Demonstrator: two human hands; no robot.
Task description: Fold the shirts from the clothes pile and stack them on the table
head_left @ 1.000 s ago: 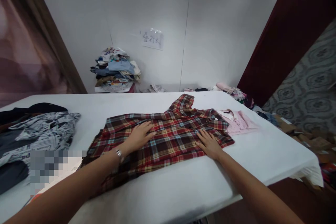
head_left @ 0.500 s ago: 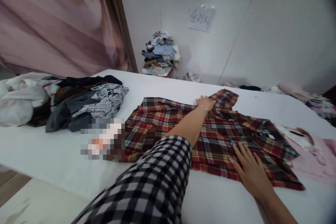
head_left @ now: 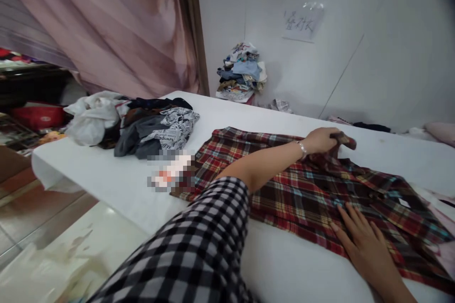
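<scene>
A red, brown and yellow plaid shirt (head_left: pixel 284 194) lies spread sideways over the white table, its collar end with a small white label towards the right. My left hand (head_left: pixel 322 141) reaches across to the shirt's far side, fingers closed on a sleeve that is raised off the table. The end of that sleeve sticks out past the fingers. My right hand (head_left: pixel 364 234) rests flat on the near part of the shirt, fingers spread and holding nothing. A black-and-white checked sleeve covers my left arm and hides some of the shirt's near edge.
At the table's (head_left: pixel 270 258) left end lies a heap of clothes (head_left: pixel 142 135) beside a white bundle (head_left: pixel 94 116). A tall clothes stack (head_left: pixel 241 73) stands by the wall under a paper sign (head_left: pixel 303 22). Pink cloth (head_left: pixel 446 255) touches the shirt's right end. A curtain (head_left: pixel 142 28) hangs left.
My left hand has lifted the shirt's far sleeve off the table, bunching it. My right hand stays flat on the shirt. The view has turned left, showing more floor and shelving there.
</scene>
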